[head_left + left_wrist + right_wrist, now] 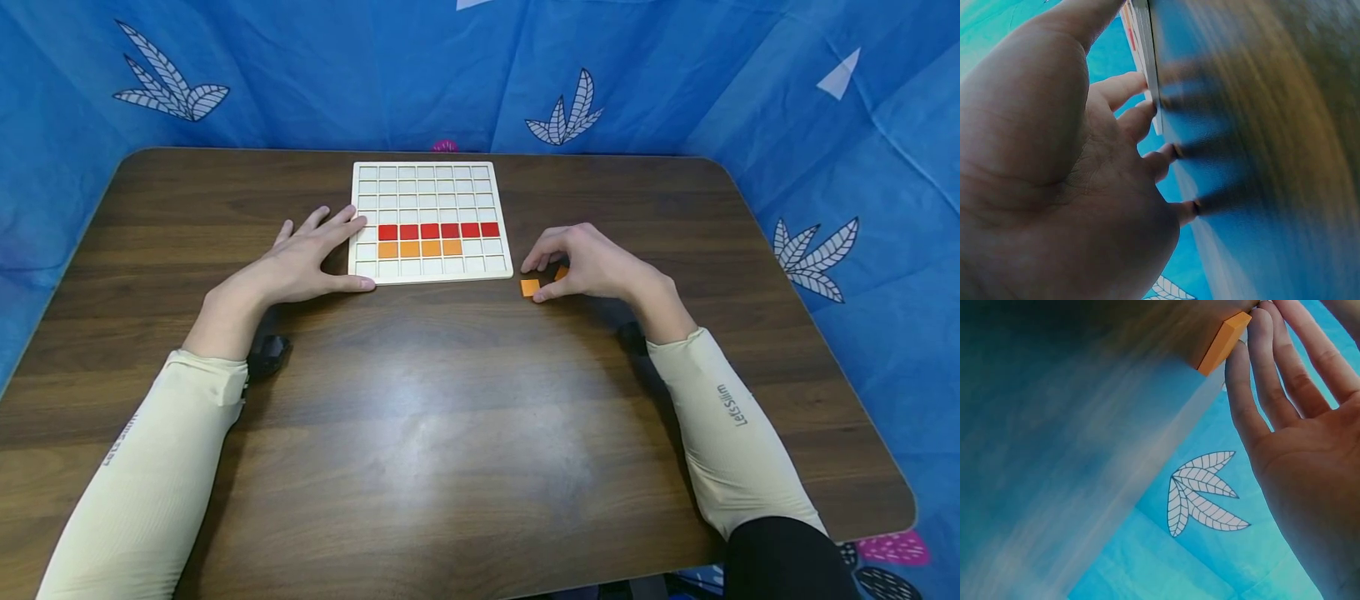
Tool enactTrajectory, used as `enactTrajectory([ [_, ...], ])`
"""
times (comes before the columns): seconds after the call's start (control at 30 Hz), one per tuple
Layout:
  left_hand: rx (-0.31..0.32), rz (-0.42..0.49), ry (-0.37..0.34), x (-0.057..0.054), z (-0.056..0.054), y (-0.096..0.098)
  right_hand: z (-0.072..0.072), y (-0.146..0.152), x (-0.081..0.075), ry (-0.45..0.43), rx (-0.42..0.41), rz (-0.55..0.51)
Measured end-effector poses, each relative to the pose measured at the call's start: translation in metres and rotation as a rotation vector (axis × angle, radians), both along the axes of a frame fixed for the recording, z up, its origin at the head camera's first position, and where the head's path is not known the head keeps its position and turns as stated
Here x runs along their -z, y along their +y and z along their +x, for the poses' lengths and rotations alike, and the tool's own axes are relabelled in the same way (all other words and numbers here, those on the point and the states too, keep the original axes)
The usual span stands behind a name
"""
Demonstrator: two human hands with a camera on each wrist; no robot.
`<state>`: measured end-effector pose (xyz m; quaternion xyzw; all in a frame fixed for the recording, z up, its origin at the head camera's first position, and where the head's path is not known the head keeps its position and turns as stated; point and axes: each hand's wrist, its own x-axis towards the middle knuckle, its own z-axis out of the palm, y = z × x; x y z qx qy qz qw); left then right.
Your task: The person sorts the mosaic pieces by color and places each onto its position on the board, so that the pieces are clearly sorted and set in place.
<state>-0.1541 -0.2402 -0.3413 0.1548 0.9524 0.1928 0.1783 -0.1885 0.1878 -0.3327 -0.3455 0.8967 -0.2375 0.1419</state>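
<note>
A white grid board (430,271) lies at the far middle of the table, with a row of red tiles (429,231) and a shorter row of orange tiles (431,248) in its cells. Spread out at its left side, my left hand (296,262) touches the board's edge with thumb and index finger. My right hand (596,262) is just right of the board, thumb and index finger at opposite edges of a loose orange tile (530,287). Another orange tile (561,272) sits partly hidden under that hand; an orange tile (1224,344) also shows by the fingers in the right wrist view.
The brown wooden table (420,400) has rounded corners. A blue cloth (315,75) with leaf prints hangs behind it and down the right side. A dark wrist device (268,357) is under the left forearm.
</note>
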Motion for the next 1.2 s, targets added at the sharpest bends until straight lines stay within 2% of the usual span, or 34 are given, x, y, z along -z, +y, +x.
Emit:
enactTrajectory([
  [0.9, 0.001, -0.002, 0.002, 0.0015, -0.0011, 0.0037, 0.0004, -0.0007, 0.0022, 0.018, 0.017, 0.011],
  [1.2, -0.004, -0.002, 0.006, 0.0021, -0.0006, 0.0013, -0.0053, -0.0048, 0.0018, 0.029, 0.016, -0.008],
])
